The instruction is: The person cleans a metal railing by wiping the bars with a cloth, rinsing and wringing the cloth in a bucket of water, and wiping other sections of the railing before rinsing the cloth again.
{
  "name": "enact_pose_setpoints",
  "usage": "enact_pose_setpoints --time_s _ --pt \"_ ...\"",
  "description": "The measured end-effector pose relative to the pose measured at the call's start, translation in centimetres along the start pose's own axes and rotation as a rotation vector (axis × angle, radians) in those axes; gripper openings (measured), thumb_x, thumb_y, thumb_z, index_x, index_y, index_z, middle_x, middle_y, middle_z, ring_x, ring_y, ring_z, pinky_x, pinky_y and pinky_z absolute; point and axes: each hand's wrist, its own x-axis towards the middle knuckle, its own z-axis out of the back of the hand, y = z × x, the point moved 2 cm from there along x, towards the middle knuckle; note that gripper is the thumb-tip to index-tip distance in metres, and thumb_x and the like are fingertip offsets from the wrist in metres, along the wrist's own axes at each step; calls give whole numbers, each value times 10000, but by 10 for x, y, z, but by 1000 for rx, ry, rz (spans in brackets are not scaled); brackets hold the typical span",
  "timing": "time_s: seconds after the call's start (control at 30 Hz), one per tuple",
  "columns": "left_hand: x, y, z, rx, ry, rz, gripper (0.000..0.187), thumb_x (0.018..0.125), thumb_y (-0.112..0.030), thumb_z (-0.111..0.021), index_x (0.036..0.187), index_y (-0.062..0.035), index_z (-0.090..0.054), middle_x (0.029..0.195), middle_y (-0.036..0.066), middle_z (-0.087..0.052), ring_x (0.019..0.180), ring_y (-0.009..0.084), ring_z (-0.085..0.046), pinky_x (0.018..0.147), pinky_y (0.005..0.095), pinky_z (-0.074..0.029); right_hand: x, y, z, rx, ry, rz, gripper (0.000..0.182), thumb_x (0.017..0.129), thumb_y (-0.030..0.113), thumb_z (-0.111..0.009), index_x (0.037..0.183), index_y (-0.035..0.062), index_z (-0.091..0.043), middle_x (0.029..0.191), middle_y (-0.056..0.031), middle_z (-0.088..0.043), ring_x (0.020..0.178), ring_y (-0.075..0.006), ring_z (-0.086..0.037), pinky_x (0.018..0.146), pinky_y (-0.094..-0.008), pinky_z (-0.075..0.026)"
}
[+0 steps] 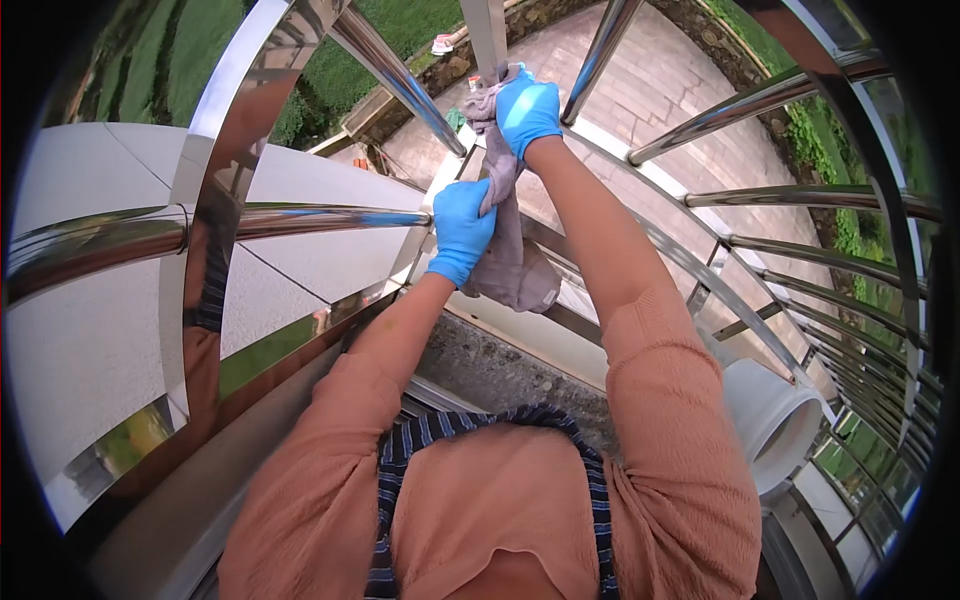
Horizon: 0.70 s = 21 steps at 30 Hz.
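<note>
Both hands wear blue gloves and grip one greyish-purple cloth [510,250]. My left hand [463,230] is closed around the middle of the cloth, just right of where a horizontal steel bar [330,220] meets the frame. Higher up, my right hand [528,112] is closed on the upper part of the cloth, beside an upright flat steel post [486,40]. The cloth is twisted between the hands and its loose end hangs below my left hand over the rails. Part of the cloth is wrapped against the post; its far side is hidden.
Shiny steel bars [740,115] fan out along the right side. A white bucket [775,420] stands at the lower right by my right arm. A grey stone ledge [500,365] lies below the cloth. Beyond the railing, far below, are paving [640,75] and grass.
</note>
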Motion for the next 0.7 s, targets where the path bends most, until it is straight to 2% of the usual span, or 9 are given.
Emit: enact_pose_setpoints --time_s 0.1,0.23,0.33,0.37,0.43,0.5,0.6,0.67,0.7 --pt "3 -15 9 51 -46 -44 218 675 -93 -663 890 -74 -626 726 127 -591 705 347 -560 639 456 -423 11 26 44 -405 462 134 237 820 150 -570 1004 120 -716 1012 -81 -701 905 -273 -670 661 -536 -449" --pt "0 -14 9 104 -12 -35 233 673 -96 -666 900 -76 -621 721 122 -590 697 345 -556 637 455 -423 24 20 19 -442 523 86 237 837 152 -567 1028 121 -706 1118 -66 -663 1001 -259 -629 668 -530 -450" --pt "5 -13 8 122 -3 -41 229 676 -101 -668 899 -81 -619 720 117 -591 696 341 -557 634 452 -423 -4 11 -13 -448 17 105 176 857 146 -542 939 100 -690 1005 -79 -674 896 -253 -633 685 -472 -458" --pt "4 -11 7 126 -21 -49 224 678 -103 -668 896 -83 -619 719 116 -591 696 339 -558 633 451 -422 -8 13 -10 -377 153 52 274 887 116 -466 1093 -7 -599 990 -51 -654 891 -197 -596 723 -327 -416" --pt "-1 -10 4 130 -36 -54 217 683 -106 -668 893 -85 -620 720 114 -593 697 337 -560 632 450 -422 -31 8 -11 -125 46 106 268 872 119 -485 1078 0 -610 963 -44 -661 848 -202 -603 722 -333 -420" --pt "1 -9 4 135 -49 -50 213 687 -107 -668 894 -85 -623 724 113 -598 698 335 -562 634 450 -423 -46 -1 6 -202 -116 310 255 870 118 -482 1037 -23 -614 1010 -88 -652 800 -231 -607 743 -354 -444" --pt "1 -11 5 112 -69 -60 216 688 -106 -670 899 -79 -629 728 116 -605 704 337 -568 643 448 -430 -55 -11 -2 713 -3 -254 288 858 140 -507 1046 -60 -594 1072 -157 -621 854 -291 -611 805 -382 -469" --pt "1 -12 6 90 -50 -35 223 686 -104 -672 903 -75 -633 740 120 -609 713 338 -572 652 448 -435 -36 -12 -16 803 -125 -235 329 837 181 -535 1046 -69 -582 1092 -217 -587 956 -349 -597 849 -403 -480" --pt "1 -11 7 84 -37 -27 226 684 -103 -673 905 -73 -634 746 121 -611 718 339 -574 656 448 -438 -16 -12 -23 652 -225 -114 332 833 187 -541 1050 -61 -582 1075 -216 -590 965 -350 -594 838 -407 -484"
